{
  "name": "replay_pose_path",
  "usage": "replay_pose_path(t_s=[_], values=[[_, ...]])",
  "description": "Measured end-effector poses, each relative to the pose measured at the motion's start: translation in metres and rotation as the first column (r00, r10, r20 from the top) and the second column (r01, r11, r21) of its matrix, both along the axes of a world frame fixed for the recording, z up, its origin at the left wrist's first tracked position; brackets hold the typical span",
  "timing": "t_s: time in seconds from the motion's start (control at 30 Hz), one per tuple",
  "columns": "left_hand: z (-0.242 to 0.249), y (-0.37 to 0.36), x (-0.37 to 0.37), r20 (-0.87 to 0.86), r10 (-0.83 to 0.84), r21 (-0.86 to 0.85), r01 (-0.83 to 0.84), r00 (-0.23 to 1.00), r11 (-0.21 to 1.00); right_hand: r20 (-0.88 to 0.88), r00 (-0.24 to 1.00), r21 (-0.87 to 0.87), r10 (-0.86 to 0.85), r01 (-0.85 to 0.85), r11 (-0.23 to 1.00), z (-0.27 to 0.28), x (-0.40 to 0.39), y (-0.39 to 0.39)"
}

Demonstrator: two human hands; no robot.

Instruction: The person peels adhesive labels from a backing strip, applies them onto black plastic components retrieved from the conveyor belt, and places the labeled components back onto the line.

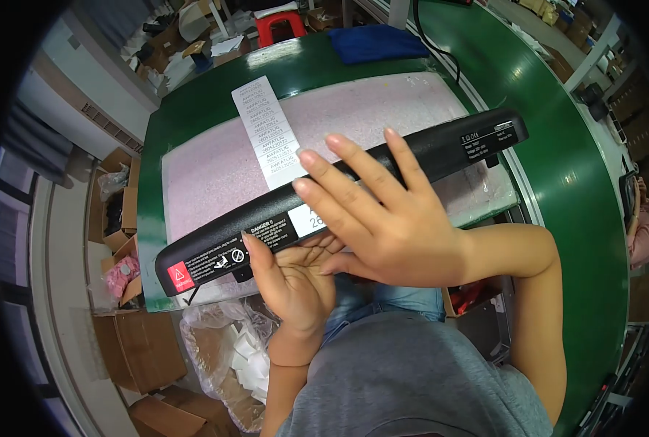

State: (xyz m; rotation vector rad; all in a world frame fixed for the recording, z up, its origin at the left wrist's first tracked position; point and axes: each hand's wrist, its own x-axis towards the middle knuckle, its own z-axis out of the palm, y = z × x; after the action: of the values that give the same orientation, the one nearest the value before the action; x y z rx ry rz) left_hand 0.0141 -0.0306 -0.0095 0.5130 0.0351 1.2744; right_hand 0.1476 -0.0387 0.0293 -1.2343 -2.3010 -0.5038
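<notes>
A long black device (pixel 441 149) with printed warnings and a red label at its left end lies slanted across the view. My left hand (pixel 295 280) holds it from below near the middle, thumb on its front face. Fingers spread, my right hand (pixel 390 211) lies flat over the device's middle, partly covering a white label (pixel 306 221) on it. Behind the device, a strip of printed white labels (pixel 264 131) rests on the pink, plastic-covered pad (pixel 200 171).
The pad sits on a green table (pixel 579 189). A blue cloth (pixel 377 45) and a black cable are at the back. Beyond stands a red stool (pixel 279 28). Cardboard boxes (pixel 141 349) and a plastic-lined box of white scraps (pixel 248 364) are at the lower left. At the right edge, part of another person shows.
</notes>
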Motion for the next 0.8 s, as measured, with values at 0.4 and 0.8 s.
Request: replay_pose_path(t_s=[0.4,0.8], values=[[-0.009,0.010,-0.001,-0.137,0.064,0.131,-0.046,0.988,0.990,0.155,0.985,-0.096,-0.075,0.091,0.991,0.026,0.112,-0.006],[0.012,0.001,0.000,-0.470,0.119,0.376,0.076,0.874,0.924,0.086,0.991,0.278,-0.102,0.075,0.958,0.028,0.193,-0.017]])
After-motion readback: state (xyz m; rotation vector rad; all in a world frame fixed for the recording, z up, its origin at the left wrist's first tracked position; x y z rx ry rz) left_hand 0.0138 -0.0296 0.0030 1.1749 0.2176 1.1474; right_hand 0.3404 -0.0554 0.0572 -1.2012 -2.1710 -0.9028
